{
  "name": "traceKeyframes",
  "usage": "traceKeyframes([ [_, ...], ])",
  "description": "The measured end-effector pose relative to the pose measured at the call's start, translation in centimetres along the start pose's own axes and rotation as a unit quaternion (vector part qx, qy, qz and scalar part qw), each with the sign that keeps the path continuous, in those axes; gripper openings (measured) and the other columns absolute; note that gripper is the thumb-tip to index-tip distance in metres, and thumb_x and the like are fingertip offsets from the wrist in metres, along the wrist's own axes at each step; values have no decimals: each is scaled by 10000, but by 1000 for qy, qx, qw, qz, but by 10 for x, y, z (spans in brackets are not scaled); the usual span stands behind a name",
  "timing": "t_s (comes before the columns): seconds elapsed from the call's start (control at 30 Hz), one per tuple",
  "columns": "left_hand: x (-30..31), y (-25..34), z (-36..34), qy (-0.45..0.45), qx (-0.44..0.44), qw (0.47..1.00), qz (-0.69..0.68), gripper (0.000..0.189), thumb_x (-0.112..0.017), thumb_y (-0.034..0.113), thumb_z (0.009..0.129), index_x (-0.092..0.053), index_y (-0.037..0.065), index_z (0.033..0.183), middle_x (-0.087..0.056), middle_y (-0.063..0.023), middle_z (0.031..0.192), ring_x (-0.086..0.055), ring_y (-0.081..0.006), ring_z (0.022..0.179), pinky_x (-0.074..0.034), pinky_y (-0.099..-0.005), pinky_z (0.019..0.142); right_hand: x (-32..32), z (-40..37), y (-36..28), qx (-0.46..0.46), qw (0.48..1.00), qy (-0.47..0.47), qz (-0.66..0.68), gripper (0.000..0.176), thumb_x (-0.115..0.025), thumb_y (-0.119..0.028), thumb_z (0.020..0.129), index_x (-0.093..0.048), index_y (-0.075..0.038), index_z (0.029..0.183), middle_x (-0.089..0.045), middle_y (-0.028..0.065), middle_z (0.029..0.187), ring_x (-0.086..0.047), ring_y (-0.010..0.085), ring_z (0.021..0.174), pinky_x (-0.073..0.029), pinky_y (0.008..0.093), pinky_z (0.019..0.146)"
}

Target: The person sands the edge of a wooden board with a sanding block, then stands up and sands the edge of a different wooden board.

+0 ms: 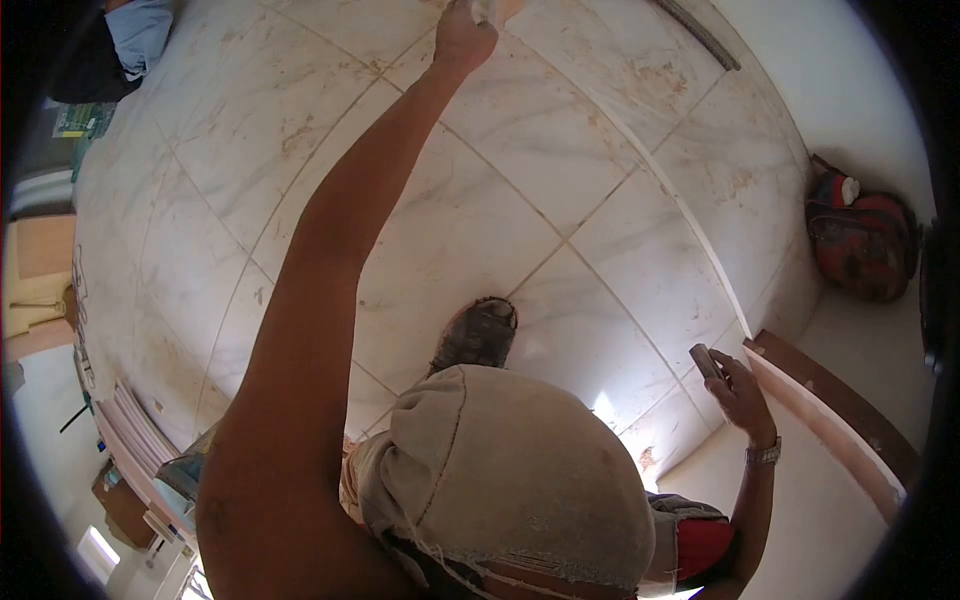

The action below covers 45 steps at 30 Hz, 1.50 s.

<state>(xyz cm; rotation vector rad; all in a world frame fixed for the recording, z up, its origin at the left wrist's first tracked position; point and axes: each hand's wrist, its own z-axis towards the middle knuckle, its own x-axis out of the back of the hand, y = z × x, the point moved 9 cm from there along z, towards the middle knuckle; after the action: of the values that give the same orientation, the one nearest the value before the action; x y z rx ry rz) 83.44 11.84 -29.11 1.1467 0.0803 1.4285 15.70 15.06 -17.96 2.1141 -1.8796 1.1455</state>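
My left hand [467,40] is stretched far forward to the top edge of the view. Its fingers are closed around a small pale thing, partly cut off by the frame, and I cannot tell what it is. At the right, my right hand [742,398], with a wristwatch [763,454] on its wrist, grips a short grey-brown bar-shaped piece [707,362]. Just beside that hand is the end of a brown wooden board [830,392]. A thin white strip [690,218] runs over the floor from near my left hand to this board.
Smudged marble-look tiles [480,220] cover the floor. A bent knee in beige cloth [520,470] and a dark shoe [480,332] are at the centre. By the right wall sits a red-and-black backpack [862,240]. Pale planks [140,425] lie at the left; a dark bar [700,32] lies top right.
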Motion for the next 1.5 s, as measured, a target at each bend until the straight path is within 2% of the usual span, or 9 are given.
traceKeyframes([
  [0.1, 17, 40, -6, 17, 6, 985, -170, 500, -463, -82, 829, -618, -48, 1303, -696, -260, 1196, -634, -410, 1199, -490, -417, 1035, 2, 0, -4, -7, 1000, 2, -24, 514, -642, -193, 924, -574, 34, 1380, -660, 259, 1256, -647, 369, 1152, -505, 432, 1012],
  [0.4, 49, 59, 35, -43, -28, 982, -184, 453, -442, -9, 884, -656, -7, 1284, -699, -261, 1214, -653, -367, 1206, -502, -401, 1010, 1, 1, -5, -7, 1000, 11, -27, 526, -649, -221, 916, -580, 23, 1377, -663, 256, 1247, -641, 382, 1146, -493, 454, 1016],
  [0.5, 67, 85, 41, -90, 36, 960, -261, 439, -455, 22, 899, -651, -4, 1291, -689, -262, 1230, -638, -382, 1222, -494, -415, 1025, 4, 1, -9, 79, 993, 30, -86, 525, -647, -174, 924, -563, 37, 1397, -684, 217, 1234, -681, 271, 1091, -534, 383, 954],
  [0.6, 71, 93, 32, 60, -83, 975, -199, 404, -482, 61, 914, -652, -12, 1273, -686, -258, 1236, -631, -396, 1224, -495, -428, 1022, 4, 0, -13, 16, 998, 18, -52, 510, -650, -222, 918, -586, 25, 1360, -660, 259, 1256, -629, 396, 1170, -488, 450, 1030],
  [0.8, 8, 32, 13, -196, 55, 979, 16, 364, -565, 211, 977, -653, 4, 1263, -681, -268, 1222, -638, -380, 1209, -505, -423, 992, 3, 0, -13, 23, 999, 8, -39, 516, -643, -220, 916, -579, 31, 1362, -651, 262, 1278, -624, 392, 1195, -484, 450, 1042],
  [1.0, 32, 59, 53, -41, 54, 997, -35, 372, -664, 317, 958, -697, -4, 1143, -701, -269, 991, -714, -354, 946, -549, -427, 807, 4, -1, -10, 20, 997, 12, -68, 555, -659, -213, 914, -558, 41, 1397, -659, 216, 1255, -671, 285, 1092, -545, 391, 930],
  [1.3, 16, 43, 25, 97, -50, 978, -179, 244, -678, 194, 931, -714, -21, 1039, -724, -212, 857, -727, -306, 807, -551, -395, 729, 5, -3, -21, 5, 998, 10, -56, 506, -663, -203, 912, -585, 38, 1350, -666, 262, 1212, -635, 393, 1144, -495, 451, 1012],
  [1.4, -15, 16, 24, -67, 38, 993, -91, 414, -726, 280, 875, -692, 58, 1223, -768, -145, 1030, -731, -294, 995, -565, -425, 893, 2, -2, -12, 18, 999, 26, -30, 504, -665, -201, 911, -588, 31, 1351, -666, 256, 1229, -638, 387, 1150, -497, 450, 1015],
  [1.5, -52, -31, 1, -192, -9, 981, 9, 339, -740, 337, 898, -726, 65, 1100, -782, -94, 970, -741, -268, 937, -577, -399, 837, 1, -2, -1, -25, 999, 15, -23, 506, -661, -198, 910, -584, 22, 1360, -659, 251, 1257, -637, 381, 1166, -496, 450, 1021],
])
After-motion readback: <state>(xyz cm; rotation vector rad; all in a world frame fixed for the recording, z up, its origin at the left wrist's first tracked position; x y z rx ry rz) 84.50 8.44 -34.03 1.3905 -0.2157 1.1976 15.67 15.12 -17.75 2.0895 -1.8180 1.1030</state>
